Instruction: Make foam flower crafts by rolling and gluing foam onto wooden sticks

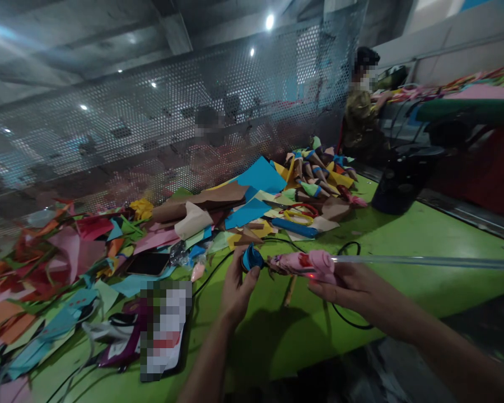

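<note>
My left hand (238,285) pinches a small rolled blue paper piece (251,258) above the green table (403,246). My right hand (353,286) grips a pink glue gun (308,264), its nozzle pointing left at the blue piece. A clear glue stick (420,261) juts out of the gun's back to the right. A black cord (348,246) runs from the gun across the table. The two hands are close together, nearly touching at the blue piece.
Heaps of coloured paper (252,196) cover the table's left and back. Finished paper cones (315,173) lie at the rear. A dark phone (148,263) and scissors (296,214) rest among scraps. A perforated metal screen (172,112) stands behind. Another person (361,112) works at the far right.
</note>
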`<action>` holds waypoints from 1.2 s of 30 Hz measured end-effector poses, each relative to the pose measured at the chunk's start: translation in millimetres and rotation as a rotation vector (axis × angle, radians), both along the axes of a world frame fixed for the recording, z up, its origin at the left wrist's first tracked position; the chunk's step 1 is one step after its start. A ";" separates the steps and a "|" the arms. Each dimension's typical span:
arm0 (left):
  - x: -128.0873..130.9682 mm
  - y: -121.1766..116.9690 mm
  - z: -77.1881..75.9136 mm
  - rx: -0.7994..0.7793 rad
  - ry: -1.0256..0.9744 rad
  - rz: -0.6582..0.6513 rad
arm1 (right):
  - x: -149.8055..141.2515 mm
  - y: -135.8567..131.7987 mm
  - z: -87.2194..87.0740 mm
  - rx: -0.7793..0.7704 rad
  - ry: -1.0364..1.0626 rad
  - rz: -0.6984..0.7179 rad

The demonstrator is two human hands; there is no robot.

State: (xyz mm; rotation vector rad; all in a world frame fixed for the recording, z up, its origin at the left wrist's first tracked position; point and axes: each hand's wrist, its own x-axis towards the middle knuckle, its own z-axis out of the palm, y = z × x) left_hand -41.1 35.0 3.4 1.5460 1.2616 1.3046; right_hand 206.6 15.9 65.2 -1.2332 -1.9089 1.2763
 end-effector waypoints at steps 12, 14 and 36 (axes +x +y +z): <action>0.6 0.7 1.5 0.021 -0.023 -0.014 | -1.6 -2.0 1.9 -0.029 0.039 0.004; 0.1 1.3 0.6 0.026 -0.021 -0.015 | -1.9 -2.1 2.4 -0.018 0.028 0.006; 0.6 0.0 1.4 0.026 -0.048 -0.057 | -0.3 -3.4 -0.5 -0.050 0.064 0.014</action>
